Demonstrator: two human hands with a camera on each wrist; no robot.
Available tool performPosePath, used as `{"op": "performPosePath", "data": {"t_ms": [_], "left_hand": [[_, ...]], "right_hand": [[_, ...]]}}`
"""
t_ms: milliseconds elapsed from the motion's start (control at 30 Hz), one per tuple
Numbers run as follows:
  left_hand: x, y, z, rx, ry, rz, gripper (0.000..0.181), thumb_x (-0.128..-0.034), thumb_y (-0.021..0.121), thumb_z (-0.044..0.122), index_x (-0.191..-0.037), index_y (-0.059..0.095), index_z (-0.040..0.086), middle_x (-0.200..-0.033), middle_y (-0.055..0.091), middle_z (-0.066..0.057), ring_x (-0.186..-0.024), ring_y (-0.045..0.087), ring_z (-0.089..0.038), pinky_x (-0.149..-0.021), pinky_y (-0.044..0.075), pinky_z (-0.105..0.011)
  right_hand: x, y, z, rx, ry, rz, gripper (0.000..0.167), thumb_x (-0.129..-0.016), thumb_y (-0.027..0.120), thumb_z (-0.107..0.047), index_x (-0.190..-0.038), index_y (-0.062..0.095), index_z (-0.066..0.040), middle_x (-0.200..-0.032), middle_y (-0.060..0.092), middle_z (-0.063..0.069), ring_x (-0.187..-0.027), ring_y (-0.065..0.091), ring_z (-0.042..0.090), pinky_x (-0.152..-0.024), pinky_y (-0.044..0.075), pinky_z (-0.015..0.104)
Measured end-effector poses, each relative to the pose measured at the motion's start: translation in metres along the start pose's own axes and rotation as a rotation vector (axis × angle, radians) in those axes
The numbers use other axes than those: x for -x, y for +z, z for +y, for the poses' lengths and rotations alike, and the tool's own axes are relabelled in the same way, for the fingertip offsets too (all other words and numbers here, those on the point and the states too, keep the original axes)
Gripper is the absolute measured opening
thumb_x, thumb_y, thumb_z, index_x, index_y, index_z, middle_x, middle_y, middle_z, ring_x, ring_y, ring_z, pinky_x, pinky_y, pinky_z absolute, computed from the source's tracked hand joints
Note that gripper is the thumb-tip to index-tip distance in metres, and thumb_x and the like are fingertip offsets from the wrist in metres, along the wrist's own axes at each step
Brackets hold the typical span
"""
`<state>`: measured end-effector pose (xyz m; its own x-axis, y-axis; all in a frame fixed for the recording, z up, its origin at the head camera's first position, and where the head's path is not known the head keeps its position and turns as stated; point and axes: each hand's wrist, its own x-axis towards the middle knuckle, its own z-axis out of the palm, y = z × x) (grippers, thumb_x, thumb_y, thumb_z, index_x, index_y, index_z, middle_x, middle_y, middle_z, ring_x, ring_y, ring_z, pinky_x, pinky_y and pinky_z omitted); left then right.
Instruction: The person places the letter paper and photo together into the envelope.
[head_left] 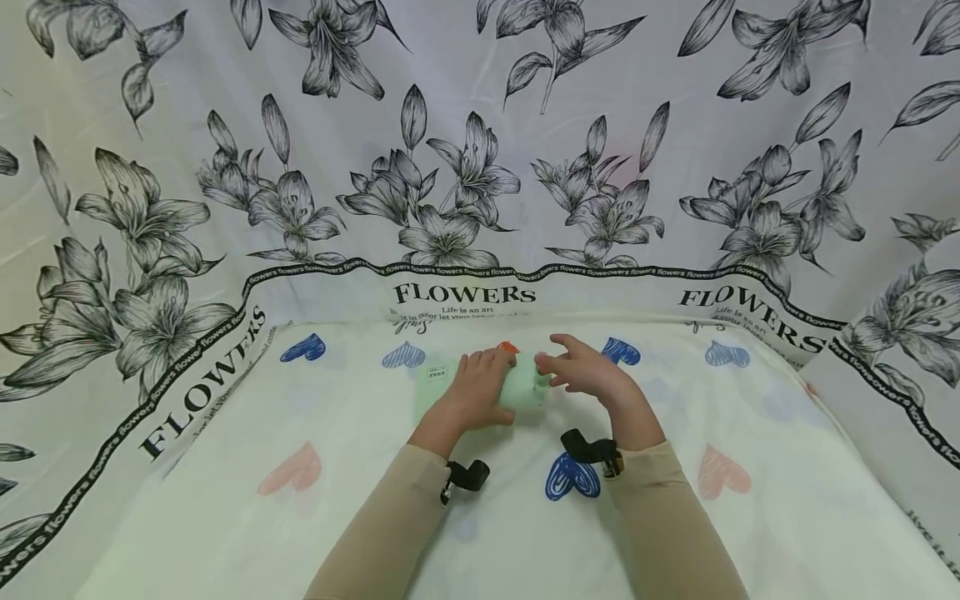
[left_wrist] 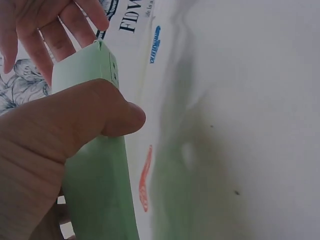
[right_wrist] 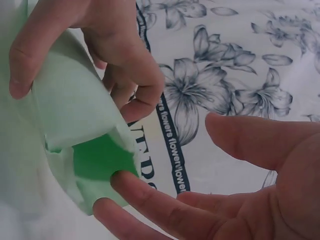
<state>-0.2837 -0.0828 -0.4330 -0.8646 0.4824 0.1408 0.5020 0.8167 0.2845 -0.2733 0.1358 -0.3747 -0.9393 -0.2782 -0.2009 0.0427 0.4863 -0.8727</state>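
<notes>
A light green carton lies on the heart-print cloth, with small dark print on its left part. My left hand grips it from above; in the left wrist view the thumb lies across one face of the carton. The right wrist view shows the carton's end open, with a darker green inside. At that open end is my right hand, fingers spread and loosely bent. Its fingertips are at the rim; whether they touch it I cannot tell. No contents show inside.
A white cloth with blue and pink hearts covers the surface. Behind and at both sides hangs a flower-print curtain. A black wrist camera sits on the left wrist, another black camera on the right.
</notes>
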Motion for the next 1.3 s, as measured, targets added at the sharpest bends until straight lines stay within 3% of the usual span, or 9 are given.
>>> {"op": "performPosePath", "data": {"t_ms": [233, 433, 567, 733, 900, 1033, 1133, 1200, 1300], "left_hand": [[0.003, 0.013, -0.012, 0.073, -0.013, -0.094, 0.070, -0.0765, 0.090, 0.033, -0.129, 0.048, 0.014, -0.133, 0.056, -0.008, -0.137, 0.045, -0.032, -0.118, 0.021, -0.064], [0.005, 0.018, -0.025, 0.169, -0.033, -0.196, 0.044, -0.0836, 0.084, 0.044, -0.116, 0.062, 0.023, -0.157, 0.045, -0.005, -0.153, 0.022, -0.038, -0.120, 0.009, -0.064], [0.005, 0.021, -0.032, 0.272, -0.052, -0.262, 0.037, -0.0844, 0.084, 0.034, -0.117, 0.068, 0.027, -0.166, 0.029, -0.005, -0.156, 0.011, -0.033, -0.123, 0.001, -0.056], [0.005, 0.019, -0.033, 0.190, -0.097, -0.265, 0.050, -0.0822, 0.081, 0.033, -0.129, 0.063, 0.028, -0.167, 0.026, -0.010, -0.155, 0.010, -0.041, -0.120, 0.004, -0.065], [0.008, 0.018, -0.028, -0.011, -0.277, -0.162, 0.070, -0.0811, 0.076, 0.058, -0.137, 0.057, 0.020, -0.149, 0.044, -0.013, -0.140, 0.037, -0.039, -0.111, 0.023, -0.073], [0.013, 0.019, -0.031, -0.150, -0.582, -0.027, 0.098, -0.0738, 0.068, 0.083, -0.135, 0.056, 0.008, -0.126, 0.049, -0.024, -0.113, 0.050, -0.043, -0.088, 0.048, -0.062], [0.016, 0.016, -0.042, -0.230, -0.755, 0.032, 0.098, -0.0740, 0.065, 0.085, -0.122, 0.061, 0.000, -0.108, 0.049, -0.025, -0.092, 0.054, -0.038, -0.070, 0.053, -0.050], [0.017, 0.012, -0.048, -0.244, -0.774, 0.022, 0.089, -0.0791, 0.065, 0.081, -0.111, 0.065, -0.003, -0.102, 0.050, -0.023, -0.081, 0.055, -0.031, -0.064, 0.053, -0.044], [0.017, 0.004, -0.051, -0.205, -0.730, -0.029, 0.080, -0.0866, 0.066, 0.071, -0.106, 0.070, -0.007, -0.110, 0.055, -0.027, -0.071, 0.056, -0.024, -0.063, 0.055, -0.039]], "right_hand": [[0.000, 0.005, -0.001, 0.078, -0.001, -0.003, 0.076, -0.105, 0.058, -0.036, -0.161, 0.021, -0.001, -0.129, 0.066, 0.021, -0.119, 0.063, 0.040, -0.104, 0.045, 0.060], [0.003, 0.000, -0.004, 0.119, -0.017, 0.027, 0.076, -0.104, 0.058, -0.040, -0.161, 0.023, -0.003, -0.129, 0.066, 0.020, -0.121, 0.062, 0.038, -0.106, 0.043, 0.059], [0.006, -0.003, -0.003, 0.155, -0.015, 0.035, 0.078, -0.104, 0.058, -0.042, -0.161, 0.022, -0.002, -0.130, 0.066, 0.020, -0.122, 0.061, 0.039, -0.106, 0.042, 0.061], [0.010, -0.005, -0.004, 0.185, -0.030, 0.051, 0.079, -0.104, 0.058, -0.043, -0.162, 0.022, -0.004, -0.134, 0.064, 0.021, -0.127, 0.057, 0.041, -0.105, 0.043, 0.061], [0.013, -0.006, -0.007, 0.245, -0.033, 0.047, 0.076, -0.102, 0.058, -0.046, -0.161, 0.028, -0.008, -0.142, 0.056, 0.025, -0.129, 0.054, 0.044, -0.102, 0.046, 0.061], [0.017, -0.004, -0.009, 0.295, -0.047, 0.040, 0.071, -0.103, 0.058, -0.044, -0.159, 0.034, -0.008, -0.142, 0.056, 0.026, -0.127, 0.056, 0.043, -0.099, 0.048, 0.059], [0.020, -0.003, -0.012, 0.321, -0.070, 0.038, 0.068, -0.103, 0.059, -0.042, -0.158, 0.037, -0.007, -0.139, 0.059, 0.024, -0.124, 0.058, 0.041, -0.097, 0.050, 0.058], [0.023, -0.004, -0.014, 0.343, -0.084, 0.037, 0.068, -0.103, 0.059, -0.042, -0.157, 0.038, -0.007, -0.137, 0.060, 0.023, -0.122, 0.060, 0.040, -0.096, 0.051, 0.057], [0.024, -0.005, -0.016, 0.377, -0.089, 0.034, 0.067, -0.103, 0.060, -0.042, -0.157, 0.040, -0.008, -0.135, 0.062, 0.021, -0.119, 0.062, 0.038, -0.094, 0.052, 0.056]]}}
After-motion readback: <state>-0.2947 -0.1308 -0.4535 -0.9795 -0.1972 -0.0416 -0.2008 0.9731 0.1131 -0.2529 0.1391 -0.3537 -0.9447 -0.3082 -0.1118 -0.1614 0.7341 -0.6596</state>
